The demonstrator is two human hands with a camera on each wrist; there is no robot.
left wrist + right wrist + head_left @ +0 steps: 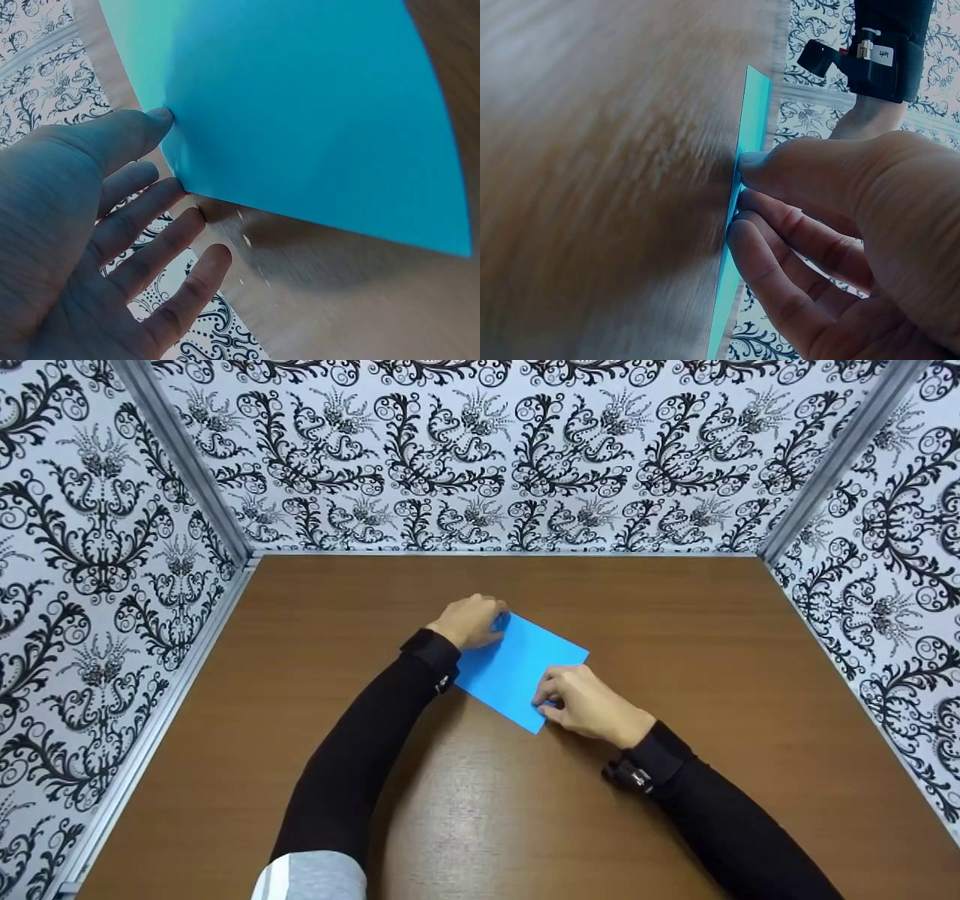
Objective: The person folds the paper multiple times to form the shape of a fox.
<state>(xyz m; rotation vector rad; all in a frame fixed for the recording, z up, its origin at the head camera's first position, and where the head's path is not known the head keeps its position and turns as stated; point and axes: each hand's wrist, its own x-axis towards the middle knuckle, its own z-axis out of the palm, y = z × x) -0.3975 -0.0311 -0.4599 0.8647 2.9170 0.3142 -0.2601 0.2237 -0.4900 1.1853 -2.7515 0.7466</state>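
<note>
A sheet of bright blue paper (517, 664) lies at a slant over the middle of the brown table. My left hand (471, 621) pinches its far left edge; in the left wrist view the thumb presses on the paper (300, 120) near a corner, with the fingers spread out past the edge. On the near right side, my right hand (589, 701) grips the opposite edge. From the right wrist the paper (756, 105) appears nearly edge-on, close over the table, with the thumb and fingertips of the right hand (817, 217) closed on its edge.
The wooden table (315, 720) spreads out around the paper. White panels with black scrollwork (465, 457) stand at the back and both sides, joined by grey metal posts (187, 457). A black wrist strap with a small device (637, 771) sits on each forearm.
</note>
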